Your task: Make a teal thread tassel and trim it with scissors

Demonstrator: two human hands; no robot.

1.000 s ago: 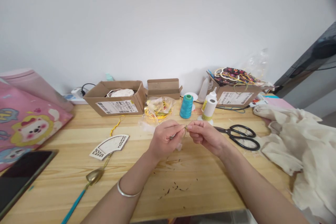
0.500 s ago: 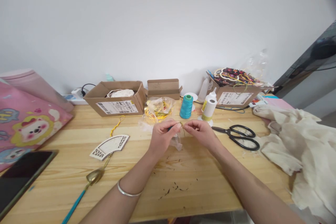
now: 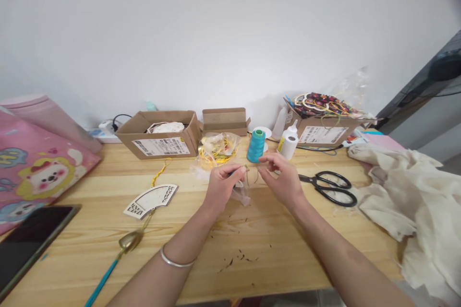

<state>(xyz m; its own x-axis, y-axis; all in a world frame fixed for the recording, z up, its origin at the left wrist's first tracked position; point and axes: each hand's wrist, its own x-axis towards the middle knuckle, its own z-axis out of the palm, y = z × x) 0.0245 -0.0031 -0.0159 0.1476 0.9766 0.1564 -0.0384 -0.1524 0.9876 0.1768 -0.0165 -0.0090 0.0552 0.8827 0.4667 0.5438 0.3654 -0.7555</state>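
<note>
My left hand [image 3: 224, 184] is closed in a pinch, with a thin olive-coloured cord [image 3: 248, 177] at its fingertips. A bit of something dark blue shows under its thumb, mostly hidden. Just to the right, my right hand [image 3: 283, 178] has thumb and forefinger apart, and a loose curve of the cord hangs close to its thumb. A clear plastic bag [image 3: 218, 151] with yellow cords lies behind the left hand, part of it reaching under the fingers. Behind the right hand stand a teal thread cone [image 3: 256, 146] and a white glue bottle [image 3: 289, 144].
Black scissors [image 3: 333, 187] and cream cloth [image 3: 406, 201] lie to the right. On the left are a fan-shaped wooden piece [image 3: 151, 200], a teal-handled spoon [image 3: 118, 254] and a phone [image 3: 32, 244]. Cardboard boxes [image 3: 160, 146] line the wall. Dark scraps [image 3: 237, 259] dot the table.
My right hand has drawn slightly away from the left, its thumb and forefinger coming apart from a pinch. A loop of cord now shows between the hands. My left hand stays nearly still.
</note>
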